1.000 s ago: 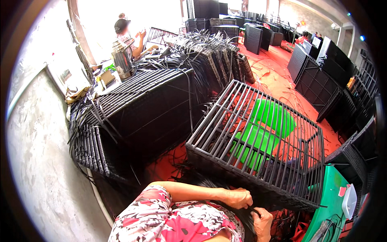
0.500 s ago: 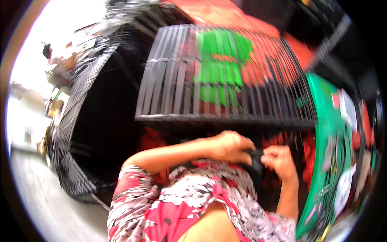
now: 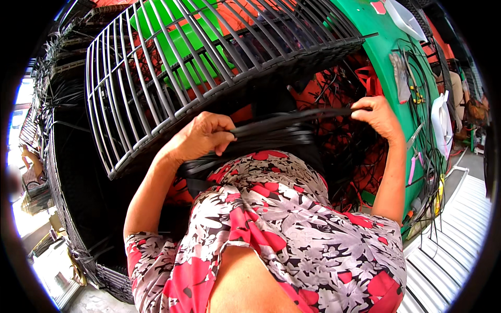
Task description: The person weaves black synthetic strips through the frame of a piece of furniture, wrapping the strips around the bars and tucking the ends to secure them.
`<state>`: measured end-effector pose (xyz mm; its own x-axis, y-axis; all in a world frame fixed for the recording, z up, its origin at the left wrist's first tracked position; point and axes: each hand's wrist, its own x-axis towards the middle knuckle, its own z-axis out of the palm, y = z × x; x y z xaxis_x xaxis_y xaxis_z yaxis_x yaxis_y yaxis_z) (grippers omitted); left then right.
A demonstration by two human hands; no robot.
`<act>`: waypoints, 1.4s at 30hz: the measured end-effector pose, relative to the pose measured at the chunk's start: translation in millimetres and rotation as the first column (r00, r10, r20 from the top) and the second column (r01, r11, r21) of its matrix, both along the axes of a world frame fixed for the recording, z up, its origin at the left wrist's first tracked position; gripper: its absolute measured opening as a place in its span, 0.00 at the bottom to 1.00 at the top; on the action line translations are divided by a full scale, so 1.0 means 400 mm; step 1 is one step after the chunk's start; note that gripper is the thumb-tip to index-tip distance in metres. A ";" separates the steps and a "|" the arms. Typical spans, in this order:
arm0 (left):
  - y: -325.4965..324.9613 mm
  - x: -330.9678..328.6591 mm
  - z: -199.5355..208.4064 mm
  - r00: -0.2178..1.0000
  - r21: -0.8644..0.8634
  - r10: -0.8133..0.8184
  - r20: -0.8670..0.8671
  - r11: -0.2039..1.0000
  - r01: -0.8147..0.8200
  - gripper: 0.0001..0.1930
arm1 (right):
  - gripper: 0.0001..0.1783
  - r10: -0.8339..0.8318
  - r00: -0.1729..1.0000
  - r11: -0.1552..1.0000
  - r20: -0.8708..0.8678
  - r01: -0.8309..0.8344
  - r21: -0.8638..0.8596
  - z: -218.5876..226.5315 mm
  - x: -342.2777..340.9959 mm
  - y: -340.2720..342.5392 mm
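A bundle of flat black weaving strips (image 3: 292,121) is stretched across my lap between both hands. My left hand (image 3: 205,136) is closed around its left end, fingers curled. At the other end my right hand (image 3: 380,117) pinches the strips between thumb and fingertips. More black strips lie over my lap just below the stretched ones. Directly beyond my hands rests a black slatted frame (image 3: 209,96), tilted, its near edge woven. My left hand is close to that edge without clearly touching it.
A green table (image 3: 378,47) at the right carries a glove (image 3: 401,78), scissors (image 3: 415,136) and dangling black strips. A green plastic chair (image 3: 190,49) shows through the slats. A large dark woven piece (image 3: 70,208) stands at the left. Loose strips litter the red floor area (image 3: 334,96).
My hands have moved apart, from close together to wide, drawing the strips out between them. The view has shifted, and the slatted frame now appears farther left and tilted.
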<state>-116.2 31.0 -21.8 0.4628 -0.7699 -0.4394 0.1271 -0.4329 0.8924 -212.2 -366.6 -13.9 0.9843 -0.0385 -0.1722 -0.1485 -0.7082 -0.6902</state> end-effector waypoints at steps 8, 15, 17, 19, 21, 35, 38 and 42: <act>-0.125 -0.067 0.016 0.814 0.066 -0.075 0.576 0.997 0.046 0.05 | 0.42 0.643 0.756 0.764 0.120 -0.624 -0.162 0.057 0.018 0.336; -0.111 -0.046 -0.019 0.777 0.288 -0.124 0.617 0.954 -0.076 0.07 | 0.36 0.747 0.575 0.633 0.333 -0.768 -0.093 0.275 -0.015 0.202; -0.121 -0.055 -0.015 0.779 0.237 -0.118 0.615 0.971 -0.040 0.06 | 0.34 0.627 0.692 0.758 0.358 -0.648 -0.077 0.227 -0.005 0.235; -0.151 -0.073 0.011 0.777 0.187 -0.131 0.615 0.982 0.018 0.06 | 0.29 0.540 0.744 0.839 0.393 -0.509 -0.191 0.159 0.002 0.305; -0.178 -0.084 0.046 0.784 0.077 -0.107 0.611 0.994 0.075 0.06 | 0.29 0.548 0.777 0.836 0.309 -0.519 -0.178 0.070 -0.009 0.347; -0.098 0.000 0.106 0.998 0.032 -0.017 -0.067 0.999 0.019 0.07 | 0.09 0.007 0.992 0.967 -0.126 0.026 0.253 0.124 0.022 -0.025; -0.090 0.008 0.117 0.994 -0.028 0.075 -0.086 0.997 -0.077 0.10 | 0.09 0.064 0.972 0.976 -0.227 -0.014 0.216 0.135 0.028 -0.070; -0.118 0.008 0.131 0.999 0.065 -0.013 0.043 0.998 0.010 0.10 | 0.10 0.096 0.995 0.995 -0.032 -0.097 -0.037 0.089 0.032 -0.059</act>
